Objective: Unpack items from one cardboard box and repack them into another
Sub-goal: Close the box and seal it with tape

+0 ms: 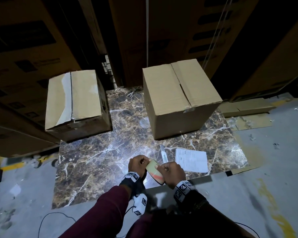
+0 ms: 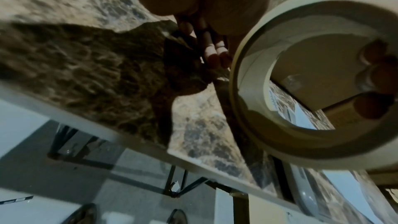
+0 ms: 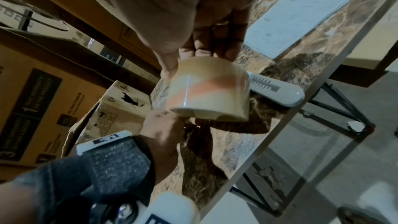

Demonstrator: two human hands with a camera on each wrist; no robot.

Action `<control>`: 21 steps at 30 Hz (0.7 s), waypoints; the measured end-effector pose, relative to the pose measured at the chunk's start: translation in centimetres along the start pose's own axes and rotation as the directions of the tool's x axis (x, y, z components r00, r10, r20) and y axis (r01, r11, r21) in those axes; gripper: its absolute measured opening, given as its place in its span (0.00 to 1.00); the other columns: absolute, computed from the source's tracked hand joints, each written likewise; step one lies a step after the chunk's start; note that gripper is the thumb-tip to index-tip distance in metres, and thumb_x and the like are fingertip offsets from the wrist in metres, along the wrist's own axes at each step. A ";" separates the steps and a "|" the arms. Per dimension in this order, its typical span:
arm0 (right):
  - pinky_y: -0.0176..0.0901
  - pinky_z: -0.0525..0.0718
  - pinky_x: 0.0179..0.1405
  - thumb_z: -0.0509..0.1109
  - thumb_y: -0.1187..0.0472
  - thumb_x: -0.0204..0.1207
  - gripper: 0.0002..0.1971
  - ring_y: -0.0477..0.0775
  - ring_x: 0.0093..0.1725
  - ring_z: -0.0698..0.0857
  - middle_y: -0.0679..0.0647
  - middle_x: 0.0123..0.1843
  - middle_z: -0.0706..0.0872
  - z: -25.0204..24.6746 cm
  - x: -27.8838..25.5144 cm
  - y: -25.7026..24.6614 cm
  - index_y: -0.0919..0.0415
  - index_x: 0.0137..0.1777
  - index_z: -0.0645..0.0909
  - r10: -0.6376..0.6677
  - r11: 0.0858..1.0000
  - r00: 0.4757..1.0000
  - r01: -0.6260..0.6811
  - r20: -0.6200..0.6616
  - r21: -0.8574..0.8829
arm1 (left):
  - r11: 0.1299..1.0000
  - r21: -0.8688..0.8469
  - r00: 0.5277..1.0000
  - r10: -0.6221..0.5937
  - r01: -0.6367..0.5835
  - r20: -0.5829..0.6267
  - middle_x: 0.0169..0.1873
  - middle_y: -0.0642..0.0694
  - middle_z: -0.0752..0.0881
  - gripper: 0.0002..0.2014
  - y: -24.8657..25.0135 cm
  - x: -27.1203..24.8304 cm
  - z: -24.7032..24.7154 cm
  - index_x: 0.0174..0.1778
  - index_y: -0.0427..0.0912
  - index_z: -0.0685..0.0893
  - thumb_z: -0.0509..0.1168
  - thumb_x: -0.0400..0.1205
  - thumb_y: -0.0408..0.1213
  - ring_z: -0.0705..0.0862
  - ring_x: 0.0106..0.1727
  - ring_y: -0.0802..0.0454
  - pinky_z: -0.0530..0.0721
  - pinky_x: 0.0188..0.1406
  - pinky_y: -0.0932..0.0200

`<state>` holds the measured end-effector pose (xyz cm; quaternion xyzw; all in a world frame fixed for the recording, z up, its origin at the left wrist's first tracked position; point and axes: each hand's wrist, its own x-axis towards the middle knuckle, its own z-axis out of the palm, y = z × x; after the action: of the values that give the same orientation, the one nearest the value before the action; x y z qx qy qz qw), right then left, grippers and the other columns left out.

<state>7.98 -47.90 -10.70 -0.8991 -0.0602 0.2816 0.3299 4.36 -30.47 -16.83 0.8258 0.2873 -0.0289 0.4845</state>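
Observation:
Both hands hold a roll of clear packing tape just above the near edge of the marble-patterned table. My right hand grips the tape roll with the thumb on its outside and fingers in its core. My left hand pinches the roll's other side, and its fingers are curled beside the roll. Two closed cardboard boxes stand at the back of the table, a smaller box on the left and a larger box on the right.
A white utility knife and a printed sheet of paper lie on the table just beyond my right hand. Tall stacked cartons wall in the back and left. Flattened cardboard lies on the floor at right.

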 end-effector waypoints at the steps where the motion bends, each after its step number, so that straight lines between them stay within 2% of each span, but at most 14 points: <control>1: 0.42 0.82 0.34 0.69 0.34 0.75 0.27 0.49 0.30 0.85 0.48 0.24 0.85 0.0 0.1 -0.3 0.54 0.25 0.79 0.010 1.000 1.000 -0.010 -0.008 -0.013 | 1.000 0.015 1.000 -0.009 0.009 0.004 0.30 0.58 0.88 0.08 0.1 0.2 0.0 0.35 0.50 0.90 0.75 0.80 0.35 0.85 0.35 0.59 0.78 0.36 0.65; 3: 0.42 0.81 0.34 0.69 0.33 0.75 0.29 0.50 0.29 0.85 0.48 0.22 0.82 0.1 0.3 -0.7 0.56 0.23 0.76 0.033 0.999 0.999 -0.033 -0.019 -0.024 | 0.999 0.034 1.000 -0.014 0.014 0.008 0.31 0.56 0.89 0.05 0.1 0.5 -0.1 0.38 0.47 0.94 0.77 0.79 0.35 0.85 0.36 0.59 0.77 0.35 0.68; 6: 0.41 0.71 0.28 0.70 0.35 0.75 0.31 0.51 0.26 0.78 0.47 0.20 0.75 0.0 0.4 -1.3 0.57 0.21 0.71 0.106 0.994 0.994 -0.106 -0.027 -0.017 | 1.000 0.020 1.000 -0.019 0.019 -0.023 0.34 0.51 0.92 0.01 0.3 0.7 0.0 0.40 0.44 0.96 0.79 0.77 0.35 0.87 0.36 0.57 0.76 0.34 0.74; 9: 0.42 0.68 0.29 0.72 0.36 0.75 0.29 0.55 0.29 0.76 0.46 0.24 0.73 0.1 0.7 -1.3 0.55 0.24 0.69 0.187 0.982 0.982 -0.187 -0.015 0.006 | 0.998 -0.027 0.996 -0.066 0.065 -0.062 0.33 0.51 0.92 0.03 0.3 0.7 0.5 0.38 0.46 0.95 0.81 0.76 0.39 0.88 0.35 0.57 0.79 0.35 0.68; 12: 0.43 0.70 0.33 0.73 0.36 0.73 0.27 0.57 0.34 0.77 0.47 0.27 0.73 0.2 0.9 -1.1 0.53 0.27 0.67 0.237 0.971 0.971 -0.237 -0.008 0.001 | 0.992 -0.060 0.991 -0.111 0.108 -0.067 0.32 0.54 0.92 0.03 0.3 0.7 0.8 0.36 0.48 0.95 0.82 0.74 0.40 0.89 0.37 0.57 0.84 0.38 0.62; 14: 0.43 0.72 0.36 0.72 0.36 0.73 0.26 0.57 0.36 0.79 0.48 0.30 0.75 0.1 1.0 -1.4 0.53 0.29 0.67 0.244 0.969 0.970 -0.245 -0.018 -0.030 | 0.991 -0.054 0.990 -0.126 0.122 -0.060 0.32 0.55 0.92 0.03 0.4 0.9 0.7 0.36 0.48 0.96 0.82 0.74 0.39 0.90 0.37 0.56 0.85 0.39 0.61; 16: 0.43 0.71 0.36 0.71 0.36 0.74 0.24 0.58 0.39 0.80 0.49 0.33 0.77 -0.1 1.1 -1.8 0.53 0.31 0.68 0.245 0.968 0.970 -0.245 -0.010 -0.051 | 0.990 -0.043 0.988 -0.139 0.136 -0.064 0.31 0.54 0.92 0.03 0.5 1.0 0.6 0.35 0.47 0.96 0.82 0.73 0.37 0.89 0.36 0.58 0.83 0.36 0.65; 19: 0.43 0.67 0.31 0.71 0.37 0.74 0.25 0.56 0.37 0.77 0.47 0.30 0.72 -0.3 1.5 -1.9 0.52 0.30 0.65 0.231 0.972 0.973 -0.231 -0.002 -0.034 | 0.990 -0.006 0.985 -0.142 0.142 -0.098 0.30 0.54 0.92 0.05 0.8 1.1 0.7 0.33 0.48 0.95 0.82 0.73 0.35 0.89 0.34 0.59 0.77 0.30 0.73; 21: 0.44 0.68 0.33 0.71 0.36 0.73 0.26 0.56 0.35 0.76 0.47 0.28 0.70 -0.5 1.7 -1.7 0.51 0.29 0.64 0.221 0.975 0.975 -0.221 -0.002 -0.021 | 0.986 0.011 0.981 -0.163 0.165 -0.108 0.31 0.52 0.92 0.04 1.1 1.1 0.6 0.33 0.47 0.95 0.81 0.72 0.35 0.89 0.35 0.57 0.74 0.28 0.75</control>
<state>9.78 -46.32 -10.14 -0.9037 0.0373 0.3158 0.2868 5.96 -30.92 -16.60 0.8045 0.3795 -0.0276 0.4561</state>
